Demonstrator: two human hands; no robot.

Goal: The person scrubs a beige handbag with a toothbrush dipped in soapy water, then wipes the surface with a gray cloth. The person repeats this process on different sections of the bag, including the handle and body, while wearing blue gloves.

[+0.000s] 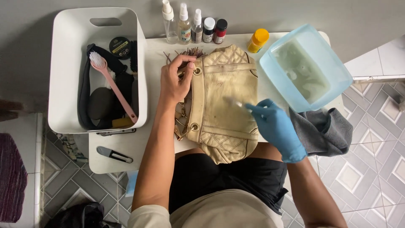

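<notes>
Cream quilted leather handbag [223,105] lying flat on the white worktop [126,147], its lower end overhanging the near edge. Left hand [177,82], bare, pinches the bag's upper rim beside a brass eyelet; right hand [276,128], in a blue glove, pinches a small white applicator [234,102] against the front panel. Risks: the overhanging bag may slide off if the left grip loosens; the nearby pale-blue basin of cloudy liquid [306,67] could be knocked. Leather looks scuffed, with dark specks.

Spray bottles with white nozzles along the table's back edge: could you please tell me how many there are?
3: left clear spray bottle, middle yellowish spray bottle, right slim spray bottle, side by side behind the beige quilted leather handbag. None seems hidden.
</notes>
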